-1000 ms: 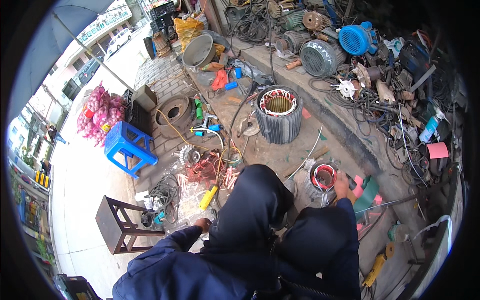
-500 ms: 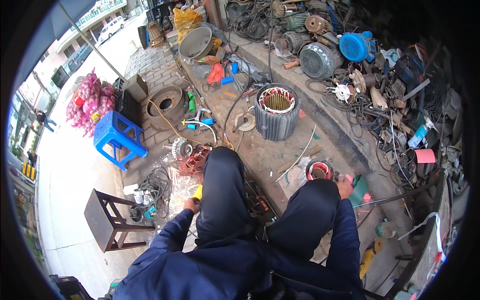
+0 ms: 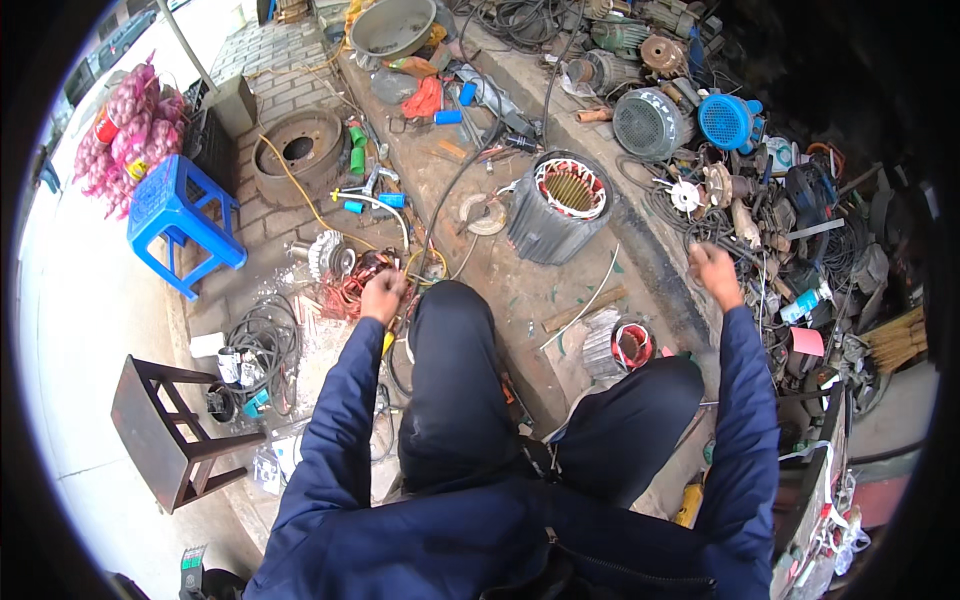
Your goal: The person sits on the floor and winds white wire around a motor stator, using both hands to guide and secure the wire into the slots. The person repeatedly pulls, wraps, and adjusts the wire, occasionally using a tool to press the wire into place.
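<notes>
My left hand (image 3: 384, 294) is raised left of my left knee, its fingers curled in. Behind it lies a tangle of reddish copper wire (image 3: 352, 283). Close to the wrist shows a small yellow thing (image 3: 388, 343); whether it is in the hand or beneath it I cannot tell. My right hand (image 3: 713, 272) hangs over the kerb at the right with loosely closed fingers, and nothing shows in it. Between the knees and that hand, a small motor stator (image 3: 606, 346) with red-lined windings lies tilted, partly hidden by my right knee. Farther off stands a large grey stator (image 3: 558, 222) with white-laced windings.
Old motors, one of them blue (image 3: 728, 122), and cables crowd the right side. A blue plastic stool (image 3: 183, 215), a dark wooden stool (image 3: 170, 430) and net sacks of onions (image 3: 130, 140) stand at the left. A metal basin (image 3: 393, 28) and a round iron ring (image 3: 300, 155) lie ahead.
My left hand has risen forward toward the copper wire. The right hand has left the small stator's side and moved up and right over the kerb. The view has shifted.
</notes>
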Available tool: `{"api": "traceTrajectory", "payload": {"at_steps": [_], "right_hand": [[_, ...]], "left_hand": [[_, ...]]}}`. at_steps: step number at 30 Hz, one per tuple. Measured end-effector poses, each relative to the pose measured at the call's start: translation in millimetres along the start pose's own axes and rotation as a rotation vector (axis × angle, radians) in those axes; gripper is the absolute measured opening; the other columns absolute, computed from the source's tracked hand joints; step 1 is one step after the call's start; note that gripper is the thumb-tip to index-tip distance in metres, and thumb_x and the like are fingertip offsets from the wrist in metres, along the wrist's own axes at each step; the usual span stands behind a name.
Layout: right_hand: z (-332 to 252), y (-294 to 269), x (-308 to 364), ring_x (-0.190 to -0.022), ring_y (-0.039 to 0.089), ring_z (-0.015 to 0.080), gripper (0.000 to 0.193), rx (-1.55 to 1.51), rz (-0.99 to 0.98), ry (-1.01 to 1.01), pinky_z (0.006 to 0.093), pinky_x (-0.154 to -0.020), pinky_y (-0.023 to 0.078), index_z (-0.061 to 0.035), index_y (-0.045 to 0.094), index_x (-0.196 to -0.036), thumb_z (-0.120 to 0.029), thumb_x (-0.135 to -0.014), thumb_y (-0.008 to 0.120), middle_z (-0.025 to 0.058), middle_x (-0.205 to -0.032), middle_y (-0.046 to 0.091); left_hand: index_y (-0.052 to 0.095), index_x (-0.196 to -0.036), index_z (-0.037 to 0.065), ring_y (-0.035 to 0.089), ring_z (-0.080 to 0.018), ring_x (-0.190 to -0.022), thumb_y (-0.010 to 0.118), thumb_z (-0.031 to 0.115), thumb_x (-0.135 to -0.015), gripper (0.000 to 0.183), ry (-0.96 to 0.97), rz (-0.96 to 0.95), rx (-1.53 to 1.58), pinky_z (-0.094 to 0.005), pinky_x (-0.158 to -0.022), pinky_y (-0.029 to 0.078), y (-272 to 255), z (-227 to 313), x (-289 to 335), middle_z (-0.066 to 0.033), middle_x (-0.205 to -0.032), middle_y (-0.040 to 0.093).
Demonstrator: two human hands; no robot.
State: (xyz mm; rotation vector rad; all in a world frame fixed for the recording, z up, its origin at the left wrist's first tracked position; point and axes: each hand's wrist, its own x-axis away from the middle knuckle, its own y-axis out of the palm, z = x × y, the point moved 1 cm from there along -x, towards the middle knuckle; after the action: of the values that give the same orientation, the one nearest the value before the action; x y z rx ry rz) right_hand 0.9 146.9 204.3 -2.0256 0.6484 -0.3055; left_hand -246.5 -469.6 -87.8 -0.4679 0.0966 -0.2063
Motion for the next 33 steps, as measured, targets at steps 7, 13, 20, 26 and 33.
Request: {"api": "traceTrajectory", "payload": {"at_steps": [7,13,20,26,33], "right_hand": [[-141,44,-51,-0.106,0.072,0.0442,0.046,0.505,-0.146,-0.343,0.0507,-0.095,0.055,0.0007,0.075,-0.114,-0.042,-0.104,0.063,0.0250,-0.109,0.076],[-160,147,-82,-0.119,0.068,0.0439,0.052,0.600,-0.283,-0.460,0.0524,-0.102,0.054,0.0002,0.065,-0.127,-0.045,-0.103,0.063,0.0278,-0.126,0.071],[-144,228,-149,-0.115,0.068,0.0465,0.074,0.365,-0.415,-0.386,0.0536,-0.101,0.053,0.0065,0.065,-0.123,-0.062,-0.096,0.065,0.0319,-0.122,0.070],[-116,270,-144,-0.080,0.073,0.0460,0.064,0.299,-0.159,-0.514,0.0551,-0.077,0.056,0.0041,0.066,-0.105,-0.060,-0.099,0.063,0.0268,-0.087,0.074],[-116,272,-147,-0.078,0.070,0.0400,0.055,0.273,-0.096,-0.546,0.0498,-0.074,0.053,-0.0022,0.064,-0.097,-0.057,-0.093,0.070,0.0208,-0.083,0.072]], "left_hand": [[0.076,-0.104,0.002,0.075,-0.0309,-0.085,0.076,0.022,-0.092,0.023,0.009,-0.048,0.201,-0.0391,-0.083,0.058,31,46,-60,-0.0162,-0.088,0.078],[0.073,-0.111,-0.001,0.077,-0.0304,-0.093,0.076,0.023,-0.092,0.031,0.115,-0.178,-0.119,-0.0406,-0.086,0.059,77,65,-127,-0.0170,-0.100,0.080],[0.068,-0.128,0.000,0.072,-0.0386,-0.116,0.082,0.031,-0.085,0.055,0.094,-0.497,-0.445,-0.0446,-0.098,0.057,152,94,-258,-0.0217,-0.122,0.076],[0.066,-0.132,0.004,0.072,-0.0411,-0.111,0.084,0.028,-0.085,0.056,0.268,-0.527,-0.431,-0.0468,-0.095,0.057,221,80,-297,-0.0224,-0.116,0.076],[0.076,-0.104,0.004,0.076,-0.0336,-0.091,0.085,0.031,-0.091,0.032,0.158,-0.374,-0.233,-0.0438,-0.082,0.058,245,72,-301,-0.0184,-0.096,0.078]]}}
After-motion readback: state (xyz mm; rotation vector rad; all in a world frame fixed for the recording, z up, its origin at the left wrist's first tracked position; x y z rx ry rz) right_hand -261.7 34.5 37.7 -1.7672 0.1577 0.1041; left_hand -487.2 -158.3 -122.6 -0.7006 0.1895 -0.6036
